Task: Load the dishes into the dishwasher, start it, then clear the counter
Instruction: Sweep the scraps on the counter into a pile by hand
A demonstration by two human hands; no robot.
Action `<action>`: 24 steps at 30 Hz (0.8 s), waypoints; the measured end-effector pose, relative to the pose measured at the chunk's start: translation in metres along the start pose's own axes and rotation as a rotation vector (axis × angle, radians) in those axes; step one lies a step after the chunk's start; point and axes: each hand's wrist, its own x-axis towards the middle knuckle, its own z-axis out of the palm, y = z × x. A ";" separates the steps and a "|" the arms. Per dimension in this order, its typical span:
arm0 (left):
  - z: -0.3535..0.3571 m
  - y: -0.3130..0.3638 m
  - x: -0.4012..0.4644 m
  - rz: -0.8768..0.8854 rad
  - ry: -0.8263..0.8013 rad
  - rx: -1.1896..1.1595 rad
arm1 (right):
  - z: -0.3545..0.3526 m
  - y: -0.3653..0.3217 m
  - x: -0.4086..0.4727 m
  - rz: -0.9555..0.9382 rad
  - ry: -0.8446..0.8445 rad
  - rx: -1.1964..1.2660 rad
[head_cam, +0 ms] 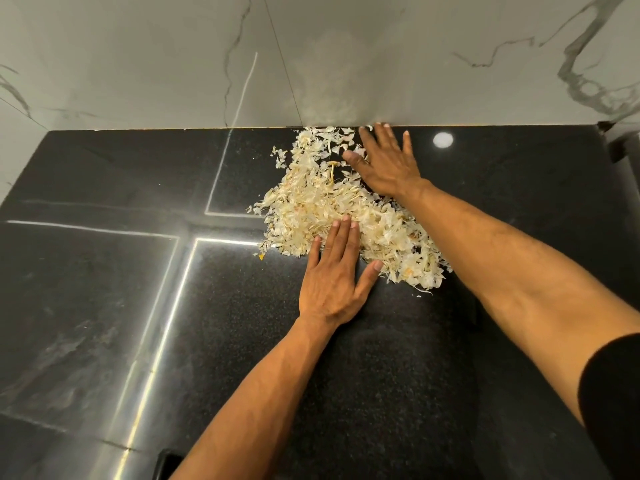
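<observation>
A heap of pale, papery peel scraps [329, 206] lies spread on the glossy black counter [104, 271], reaching back to the wall. My left hand [334, 275] lies flat on the counter at the heap's near edge, fingers straight and fingertips touching the scraps. My right hand [384, 161] lies flat at the heap's far right side, close to the wall, fingers spread and straight, thumb among the scraps. Neither hand holds anything.
A white marble-patterned wall [311, 57] rises directly behind the counter. The counter's right end [609, 140] drops off at the far right. A small dark object [166, 462] shows at the bottom edge. Ceiling lights reflect as bright lines on the counter.
</observation>
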 end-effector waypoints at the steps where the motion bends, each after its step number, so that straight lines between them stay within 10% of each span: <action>1: 0.000 0.000 0.000 0.001 -0.001 -0.007 | 0.001 -0.001 0.001 0.013 -0.018 -0.025; 24: -0.023 -0.095 0.003 -0.142 0.157 0.076 | 0.006 -0.030 0.025 -0.334 -0.108 -0.024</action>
